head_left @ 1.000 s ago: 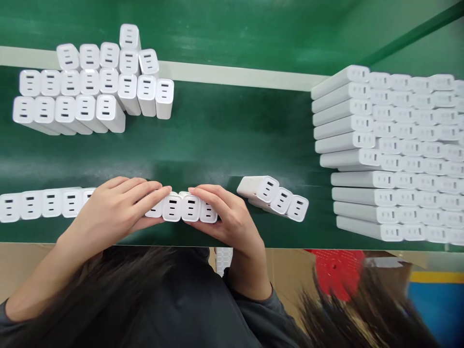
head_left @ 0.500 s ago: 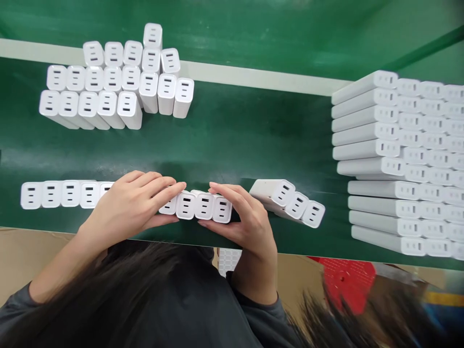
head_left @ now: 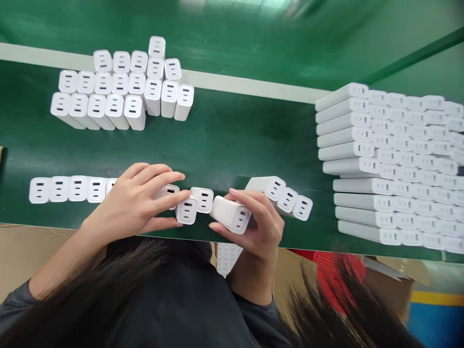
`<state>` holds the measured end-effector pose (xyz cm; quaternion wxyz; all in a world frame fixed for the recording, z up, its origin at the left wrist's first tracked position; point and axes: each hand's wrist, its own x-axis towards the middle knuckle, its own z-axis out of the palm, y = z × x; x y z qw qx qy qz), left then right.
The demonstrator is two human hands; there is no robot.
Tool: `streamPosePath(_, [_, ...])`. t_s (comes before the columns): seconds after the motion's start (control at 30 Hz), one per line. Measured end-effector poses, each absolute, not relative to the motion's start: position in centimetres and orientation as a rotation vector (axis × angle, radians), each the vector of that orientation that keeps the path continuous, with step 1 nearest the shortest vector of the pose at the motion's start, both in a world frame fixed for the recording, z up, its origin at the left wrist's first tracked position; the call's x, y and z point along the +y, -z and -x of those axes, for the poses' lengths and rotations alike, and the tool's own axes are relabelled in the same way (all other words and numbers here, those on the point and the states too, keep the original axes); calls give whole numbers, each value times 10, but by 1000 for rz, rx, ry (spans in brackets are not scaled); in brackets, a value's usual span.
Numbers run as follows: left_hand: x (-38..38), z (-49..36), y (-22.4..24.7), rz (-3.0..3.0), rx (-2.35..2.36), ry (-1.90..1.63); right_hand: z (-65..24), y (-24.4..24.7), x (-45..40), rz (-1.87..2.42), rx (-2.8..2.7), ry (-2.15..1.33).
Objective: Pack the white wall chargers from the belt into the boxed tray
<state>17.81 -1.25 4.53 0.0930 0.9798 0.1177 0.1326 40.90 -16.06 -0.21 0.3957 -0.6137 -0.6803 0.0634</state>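
Observation:
My right hand [head_left: 259,220] grips a white multi-port charger [head_left: 232,215] between thumb and fingers. That charger is tilted, its port face turned toward the front right. My left hand [head_left: 141,198] has its thumb and a finger closed on another white charger [head_left: 186,211], pulled slightly forward of the row. Between the two hands a charger [head_left: 203,200] stands untouched. Under the left fingers a further charger [head_left: 169,191] shows in part, and the left hand hides the middle of the row. Beyond the left wrist the row of chargers [head_left: 78,188] carries on.
Just right of my right hand, several chargers [head_left: 288,199] lean in a slanted line. A big stack of chargers [head_left: 384,169] fills the right side. At the back left a cluster of upright chargers [head_left: 116,106] stands on the green table [head_left: 235,140]. A red stool [head_left: 340,275] is below.
My right hand has taken the end charger away from the row, moving it right and tilting it. The charger at my left fingertips has come slightly forward. The camera view has shifted a little.

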Motion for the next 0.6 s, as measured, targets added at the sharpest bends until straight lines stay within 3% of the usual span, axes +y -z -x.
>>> streamPosePath(0.27, [-30,-172,-60,-2822,270,-397,-387,-12,-187,1539,-1793,-251])
streamPosePath(0.6, [-81,-178,-29,-2828,339,-543,-374,4,-198,1542,-1862,-401])
